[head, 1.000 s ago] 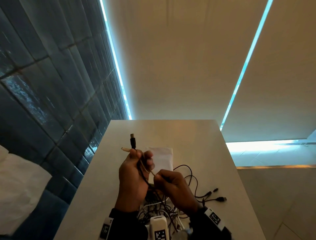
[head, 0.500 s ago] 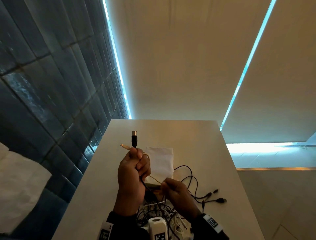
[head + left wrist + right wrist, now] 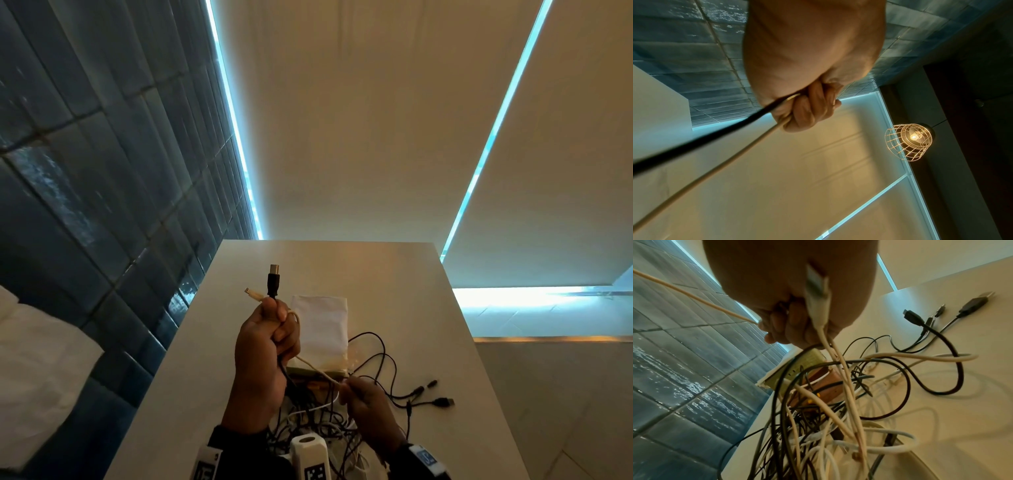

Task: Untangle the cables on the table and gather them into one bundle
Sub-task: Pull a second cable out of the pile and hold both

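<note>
My left hand (image 3: 270, 339) is raised over the table in a fist round a black cable and a cream cable; the black plug (image 3: 273, 282) and the cream plug (image 3: 252, 294) stick out above it. The cream cable (image 3: 313, 368) runs taut down to my right hand (image 3: 363, 399), which pinches it low over the tangle of black and white cables (image 3: 315, 421). In the left wrist view the fingers (image 3: 809, 108) curl round both cables. In the right wrist view the right hand (image 3: 789, 324) also holds a white cable with its plug (image 3: 816, 283).
A white pouch (image 3: 320, 322) lies on the table (image 3: 428, 308) behind the hands, with a brown box (image 3: 818, 386) under the cables. Black cable ends with plugs (image 3: 442, 401) lie to the right. A dark tiled wall (image 3: 102, 205) runs along the left.
My left hand has risen and closed into a tighter fist round the two cable ends. My right hand has drawn down and to the right, pulling the cream cable taut.
</note>
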